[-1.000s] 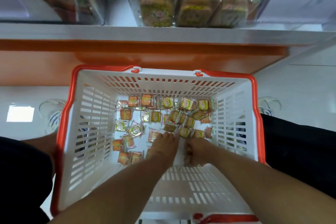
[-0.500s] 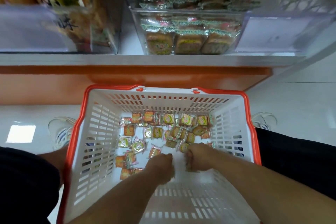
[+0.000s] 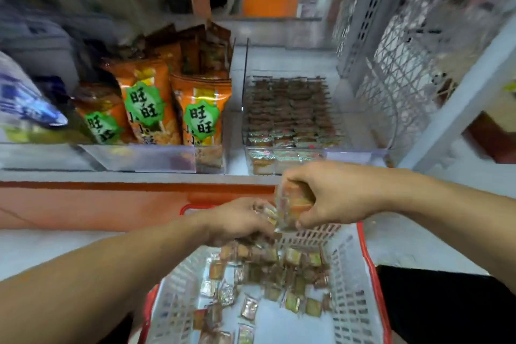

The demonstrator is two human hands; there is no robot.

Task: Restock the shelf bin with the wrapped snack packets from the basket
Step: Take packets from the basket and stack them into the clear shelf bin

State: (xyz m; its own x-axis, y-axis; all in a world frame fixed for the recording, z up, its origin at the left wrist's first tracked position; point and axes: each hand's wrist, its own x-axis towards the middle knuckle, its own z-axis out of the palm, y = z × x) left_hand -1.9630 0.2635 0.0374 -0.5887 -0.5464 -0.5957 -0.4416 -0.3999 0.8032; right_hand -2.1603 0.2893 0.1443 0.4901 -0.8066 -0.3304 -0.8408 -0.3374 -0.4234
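Both hands' fingers clutch packets (blurred) above basket.

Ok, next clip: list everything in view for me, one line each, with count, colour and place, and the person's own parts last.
basket: one, white slatted with red rim, on the floor below the shelf.
loose packets: many, orange and green in clear wrap, scattered on the basket bottom.
held packets: a small bunch, orange, lifted above the basket between both hands.
shelf bin: one, clear, on the shelf at centre right, holding rows of similar packets.
snack bags: several, orange with green labels, in the bin to the left.
shelf edge: one, orange, under the bins.
left hand: grip on packets, over the basket.
right hand: grip on packets, just before the shelf bin.
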